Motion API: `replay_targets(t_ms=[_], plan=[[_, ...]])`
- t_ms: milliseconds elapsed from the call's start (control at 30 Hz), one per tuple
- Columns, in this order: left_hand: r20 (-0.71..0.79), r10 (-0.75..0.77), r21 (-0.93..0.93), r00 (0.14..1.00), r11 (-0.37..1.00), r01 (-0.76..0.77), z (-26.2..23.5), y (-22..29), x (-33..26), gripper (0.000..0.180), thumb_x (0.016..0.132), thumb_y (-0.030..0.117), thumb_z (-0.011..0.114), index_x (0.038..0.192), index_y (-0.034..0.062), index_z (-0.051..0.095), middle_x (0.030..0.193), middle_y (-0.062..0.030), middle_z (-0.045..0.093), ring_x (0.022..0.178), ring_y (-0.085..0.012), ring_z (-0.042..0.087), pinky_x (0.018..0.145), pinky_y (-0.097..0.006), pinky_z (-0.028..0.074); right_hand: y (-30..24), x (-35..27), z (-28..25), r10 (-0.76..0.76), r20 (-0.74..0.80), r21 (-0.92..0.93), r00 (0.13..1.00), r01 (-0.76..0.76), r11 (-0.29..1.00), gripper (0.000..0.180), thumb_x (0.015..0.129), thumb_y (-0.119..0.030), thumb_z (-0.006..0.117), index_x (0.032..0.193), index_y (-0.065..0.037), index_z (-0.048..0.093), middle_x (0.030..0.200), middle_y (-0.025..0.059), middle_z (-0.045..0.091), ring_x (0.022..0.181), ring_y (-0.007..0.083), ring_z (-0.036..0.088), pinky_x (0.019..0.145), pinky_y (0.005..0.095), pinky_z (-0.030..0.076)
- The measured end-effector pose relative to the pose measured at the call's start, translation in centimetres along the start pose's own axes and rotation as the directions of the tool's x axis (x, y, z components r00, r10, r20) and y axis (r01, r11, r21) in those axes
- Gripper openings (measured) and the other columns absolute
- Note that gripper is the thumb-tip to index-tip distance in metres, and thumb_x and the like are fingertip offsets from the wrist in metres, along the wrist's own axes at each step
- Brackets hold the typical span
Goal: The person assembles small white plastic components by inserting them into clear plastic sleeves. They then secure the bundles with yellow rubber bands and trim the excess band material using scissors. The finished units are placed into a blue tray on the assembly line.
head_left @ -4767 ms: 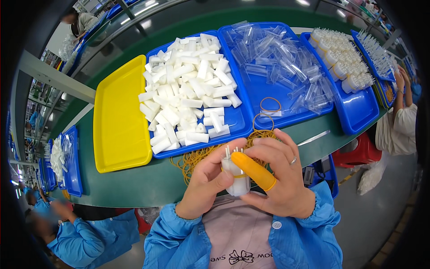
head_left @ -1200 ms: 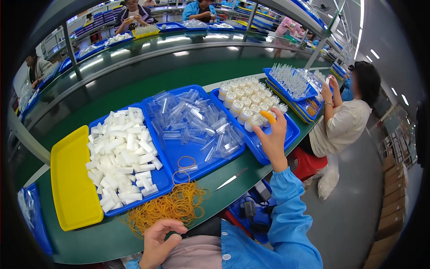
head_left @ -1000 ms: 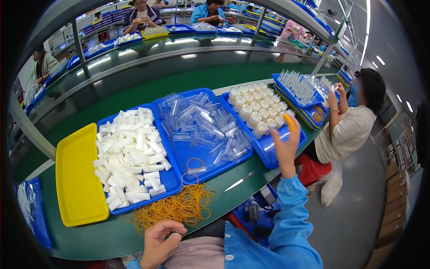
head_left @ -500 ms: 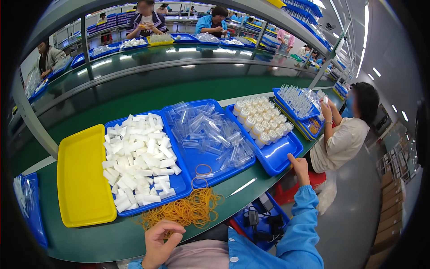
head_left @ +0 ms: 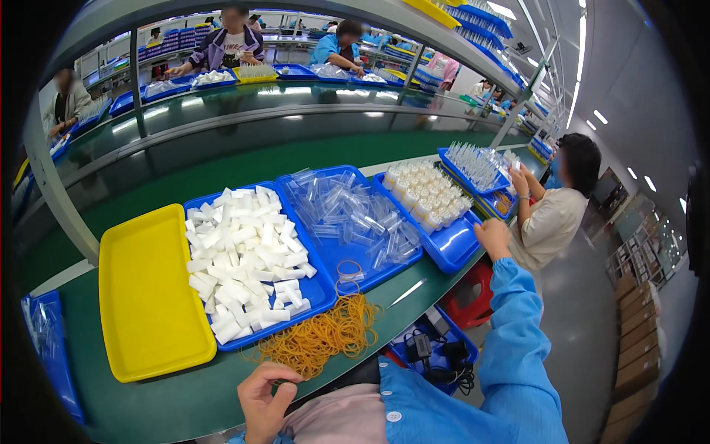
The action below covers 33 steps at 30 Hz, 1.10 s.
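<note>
My left hand hovers at the table's near edge, beside a heap of orange rubber bands. Its fingers curl toward the thumb; whatever they may hold is too small to make out. On the right, my right hand is closed at the outer rim of a blue tray, its fingertips hidden. Rows of white, clear-topped bundles stand upright in that tray's far part. A second blue tray bears clear plastic tubes. White foam-like pieces fill a third blue tray.
A yellow tray lies at the left. Tweezers rest near the table edge. Below it sits a blue bin with black adapters. A red stool and a seated co-worker are to the right. Metal rails cross behind the trays.
My right hand has moved farther away along the tray's rim, its thumb no longer plainly visible. My left hand keeps its curled pose. The view has shifted slightly.
</note>
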State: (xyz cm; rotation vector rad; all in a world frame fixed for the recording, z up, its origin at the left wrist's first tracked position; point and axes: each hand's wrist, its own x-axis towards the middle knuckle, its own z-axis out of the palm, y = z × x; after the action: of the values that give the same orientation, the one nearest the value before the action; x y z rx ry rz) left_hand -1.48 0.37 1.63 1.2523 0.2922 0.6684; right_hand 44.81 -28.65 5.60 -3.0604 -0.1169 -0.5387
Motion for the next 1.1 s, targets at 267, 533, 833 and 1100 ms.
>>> replay_targets(t_ms=[267,533,833,1100], plan=[[-0.002,-0.046,-0.073,0.999,0.996,0.045,0.4,-0.3,0.6,0.010,0.078,0.004,0.058,0.086,-0.0019,0.059,0.081,-0.0106,0.059,0.077,-0.0170,0.057,0.073,-0.028,0.045,-5.5,0.0,-1.7,-0.589,-0.157,0.217,0.792,0.610,0.762,0.042,0.070,0.008,0.045,0.095,-0.015,0.070,0.119,0.0125,0.055,0.110,0.0326,0.051,0.094,0.0382,0.041],[-0.024,-0.098,-0.054,0.995,0.994,0.096,1.0,-1.2,1.9,0.008,0.079,0.003,0.059,0.085,-0.0023,0.059,0.081,-0.0111,0.060,0.077,-0.0177,0.058,0.072,-0.029,0.046,-5.5,0.4,0.0,-0.624,-0.095,0.254,0.776,0.624,0.738,0.044,0.066,0.007,0.049,0.095,-0.017,0.071,0.122,0.0121,0.053,0.113,0.0323,0.050,0.095,0.0403,0.041],[-0.044,-0.156,-0.066,0.987,0.986,0.153,2.1,-1.6,2.8,0.008,0.079,0.002,0.059,0.086,-0.0025,0.058,0.082,-0.0112,0.059,0.076,-0.0180,0.059,0.072,-0.030,0.047,-5.5,-0.3,0.2,-0.667,-0.191,0.150,0.720,0.693,0.705,0.042,0.065,0.007,0.051,0.098,-0.012,0.069,0.115,0.0109,0.058,0.109,0.0309,0.053,0.086,0.0404,0.044],[-0.032,-0.065,-0.040,0.997,0.997,0.064,2.2,-0.1,2.6,0.009,0.082,0.006,0.059,0.086,-0.0008,0.056,0.081,-0.0103,0.058,0.075,-0.0184,0.058,0.071,-0.030,0.047,-2.3,0.4,3.2,-0.279,-0.293,0.717,0.915,0.403,0.569,0.030,0.077,0.000,0.051,0.104,-0.005,0.065,0.101,0.0141,0.063,0.095,0.0293,0.061,0.083,0.0364,0.047]])
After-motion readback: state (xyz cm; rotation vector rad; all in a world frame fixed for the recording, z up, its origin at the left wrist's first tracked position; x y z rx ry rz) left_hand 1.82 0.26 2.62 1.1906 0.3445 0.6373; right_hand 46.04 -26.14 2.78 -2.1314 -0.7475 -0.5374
